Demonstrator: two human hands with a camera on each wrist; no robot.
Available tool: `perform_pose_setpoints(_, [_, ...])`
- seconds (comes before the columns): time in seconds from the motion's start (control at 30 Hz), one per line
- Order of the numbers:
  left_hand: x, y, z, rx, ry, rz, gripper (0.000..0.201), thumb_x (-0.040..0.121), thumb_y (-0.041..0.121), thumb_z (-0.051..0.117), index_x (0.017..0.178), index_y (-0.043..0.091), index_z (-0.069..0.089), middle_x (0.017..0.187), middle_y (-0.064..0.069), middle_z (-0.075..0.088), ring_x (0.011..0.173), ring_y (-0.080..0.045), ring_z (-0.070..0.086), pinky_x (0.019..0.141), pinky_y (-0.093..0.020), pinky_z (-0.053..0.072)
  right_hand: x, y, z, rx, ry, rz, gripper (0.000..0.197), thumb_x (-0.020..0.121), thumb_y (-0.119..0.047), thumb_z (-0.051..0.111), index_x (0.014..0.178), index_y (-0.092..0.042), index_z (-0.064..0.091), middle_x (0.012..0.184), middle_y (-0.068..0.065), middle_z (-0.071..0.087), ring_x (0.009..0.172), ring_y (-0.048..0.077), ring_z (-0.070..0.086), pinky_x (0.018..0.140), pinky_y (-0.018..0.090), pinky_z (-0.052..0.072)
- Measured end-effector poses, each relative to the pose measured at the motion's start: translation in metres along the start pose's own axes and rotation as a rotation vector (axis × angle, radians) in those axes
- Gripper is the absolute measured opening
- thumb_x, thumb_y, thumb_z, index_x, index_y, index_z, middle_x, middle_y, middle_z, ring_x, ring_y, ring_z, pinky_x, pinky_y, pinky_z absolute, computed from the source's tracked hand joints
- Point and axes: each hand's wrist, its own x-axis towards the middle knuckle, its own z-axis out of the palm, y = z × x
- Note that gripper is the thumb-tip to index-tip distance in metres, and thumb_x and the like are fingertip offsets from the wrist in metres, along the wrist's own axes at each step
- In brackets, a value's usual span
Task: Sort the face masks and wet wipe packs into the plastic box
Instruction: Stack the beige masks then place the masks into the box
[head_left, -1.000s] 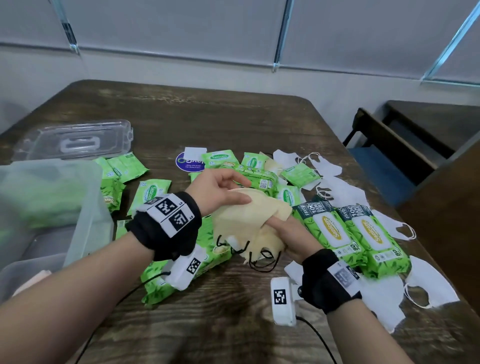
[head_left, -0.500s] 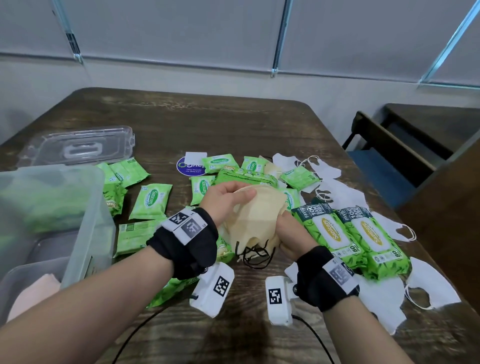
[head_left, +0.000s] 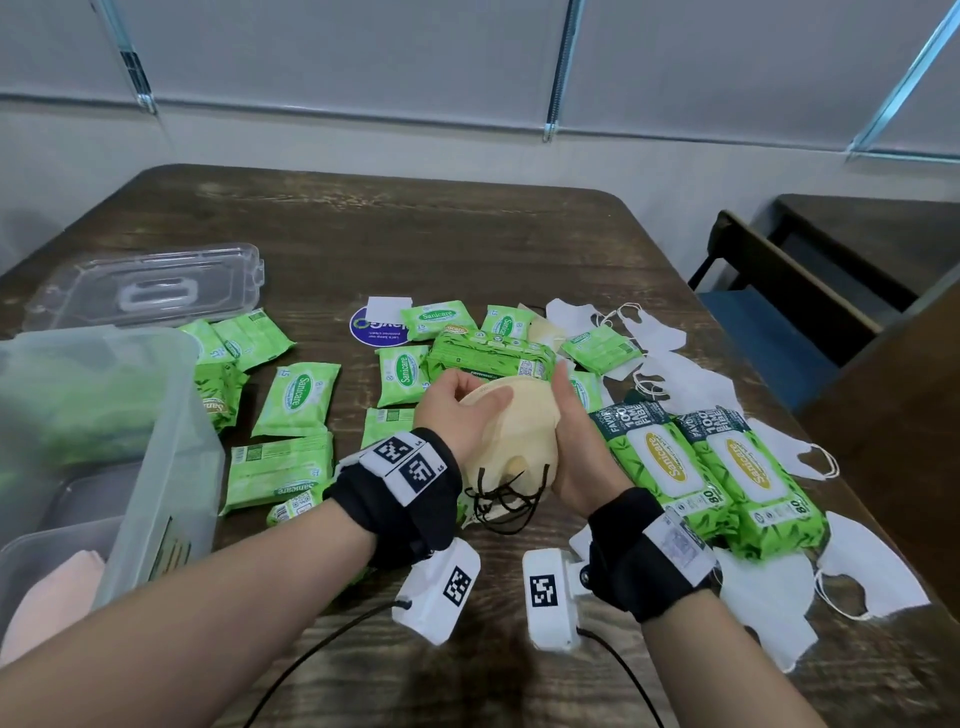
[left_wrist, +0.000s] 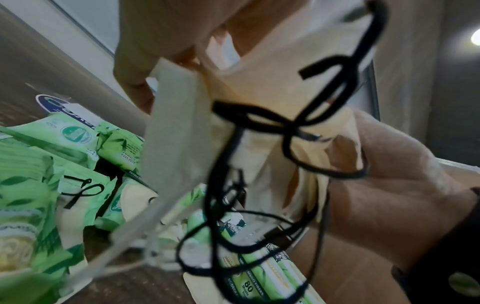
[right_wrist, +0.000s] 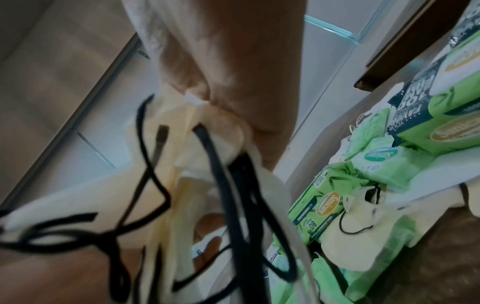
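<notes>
A stack of cream face masks (head_left: 524, 421) with black ear loops (head_left: 511, 501) stands on edge between both hands, just above the table's middle. My left hand (head_left: 483, 395) grips its left side, thumb across the front. On the other side my right hand (head_left: 563, 405) holds it, fingers lying up along the stack. In the left wrist view the masks (left_wrist: 272, 51) and loops (left_wrist: 298, 127) fill the picture. The right wrist view shows the masks (right_wrist: 145, 195) against that palm. The plastic box (head_left: 171, 467) stands at the left edge.
Small green wipe packs (head_left: 296, 400) lie scattered between box and hands. Two large wipe packs (head_left: 711, 467) lie right of my right hand, among loose white masks (head_left: 872, 571). The clear lid (head_left: 145, 291) lies behind the box. A bench (head_left: 779, 296) stands off the table's right side.
The mask stack was lying flat under my left hand; both hands have turned it up on edge and squeezed it together, a little farther from me.
</notes>
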Motion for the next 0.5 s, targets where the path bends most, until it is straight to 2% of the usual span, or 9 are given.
perform_pose_setpoints(0.07, [0.003, 0.001, 0.000, 0.042, -0.059, 0.000, 0.023, 0.083, 0.028, 0.068, 0.080, 0.020, 0.047, 0.080, 0.001, 0.054, 0.069, -0.017, 0.051, 0.060, -0.025, 0.042, 0.002, 0.003, 0.001, -0.063, 0.057, -0.046, 0.045, 0.093, -0.032, 0.052, 0.123, 0.001, 0.056, 0.109, 0.020, 0.066, 0.087, 0.029, 0.066, 0.063, 0.031, 0.056])
perform_pose_setpoints(0.1, [0.006, 0.003, -0.003, 0.058, -0.116, 0.001, 0.021, 0.084, 0.029, 0.067, 0.088, 0.021, 0.048, 0.086, -0.003, 0.056, 0.073, -0.018, 0.054, 0.063, -0.027, 0.044, 0.005, 0.005, -0.002, -0.082, 0.117, -0.061, 0.043, 0.091, -0.022, 0.058, 0.127, 0.002, 0.052, 0.116, 0.022, 0.064, 0.092, 0.031, 0.065, 0.063, 0.032, 0.055])
perform_pose_setpoints(0.13, [0.008, 0.005, -0.007, 0.082, -0.195, -0.001, 0.024, 0.084, 0.028, 0.067, 0.097, 0.021, 0.048, 0.093, -0.006, 0.058, 0.078, -0.020, 0.056, 0.068, -0.031, 0.047, 0.007, 0.007, -0.005, -0.082, 0.174, -0.066, 0.045, 0.089, -0.016, 0.061, 0.128, 0.002, 0.050, 0.119, 0.023, 0.062, 0.096, 0.033, 0.064, 0.062, 0.032, 0.055])
perform_pose_setpoints(0.2, [0.015, 0.009, -0.020, 0.180, -0.400, 0.003, 0.042, 0.082, 0.016, 0.070, 0.116, 0.020, 0.045, 0.106, -0.006, 0.058, 0.087, -0.019, 0.058, 0.080, -0.036, 0.051, 0.007, 0.006, -0.013, -0.075, 0.237, -0.091, 0.041, 0.088, -0.013, 0.062, 0.125, 0.002, 0.051, 0.118, 0.022, 0.063, 0.096, 0.033, 0.064, 0.059, 0.032, 0.056])
perform_pose_setpoints(0.27, [0.022, 0.010, -0.031, 0.353, -0.559, 0.033, 0.063, 0.076, 0.002, 0.072, 0.126, 0.019, 0.040, 0.110, -0.001, 0.055, 0.089, -0.016, 0.057, 0.084, -0.037, 0.051, 0.005, 0.002, -0.019, -0.097, 0.229, -0.114, 0.028, 0.089, -0.011, 0.059, 0.116, -0.003, 0.058, 0.113, 0.019, 0.065, 0.094, 0.030, 0.063, 0.070, 0.037, 0.055])
perform_pose_setpoints(0.37, [0.029, 0.008, -0.035, 0.598, -0.625, 0.104, 0.068, 0.071, -0.002, 0.072, 0.128, 0.019, 0.043, 0.109, -0.001, 0.059, 0.081, -0.019, 0.060, 0.080, -0.043, 0.055, 0.004, -0.001, -0.021, -0.153, 0.220, -0.125, 0.019, 0.087, -0.011, 0.063, 0.106, -0.010, 0.062, 0.106, 0.012, 0.068, 0.095, 0.027, 0.064, 0.082, 0.042, 0.053])
perform_pose_setpoints(0.43, [0.032, 0.006, -0.030, 0.653, -0.613, 0.152, 0.058, 0.070, 0.002, 0.071, 0.123, 0.016, 0.052, 0.106, -0.007, 0.066, 0.085, -0.024, 0.065, 0.080, -0.045, 0.055, 0.009, 0.000, -0.020, -0.193, 0.235, -0.105, 0.032, 0.080, -0.013, 0.070, 0.110, -0.007, 0.062, 0.108, 0.013, 0.068, 0.099, 0.031, 0.064, 0.085, 0.047, 0.051])
perform_pose_setpoints(0.5, [0.034, 0.006, -0.024, 0.646, -0.594, 0.170, 0.047, 0.069, 0.003, 0.071, 0.114, 0.014, 0.059, 0.099, -0.009, 0.069, 0.089, -0.028, 0.065, 0.080, -0.046, 0.055, 0.013, 0.001, -0.018, -0.226, 0.240, -0.079, 0.037, 0.079, -0.009, 0.071, 0.114, -0.003, 0.061, 0.110, 0.017, 0.067, 0.096, 0.034, 0.065, 0.083, 0.049, 0.050])
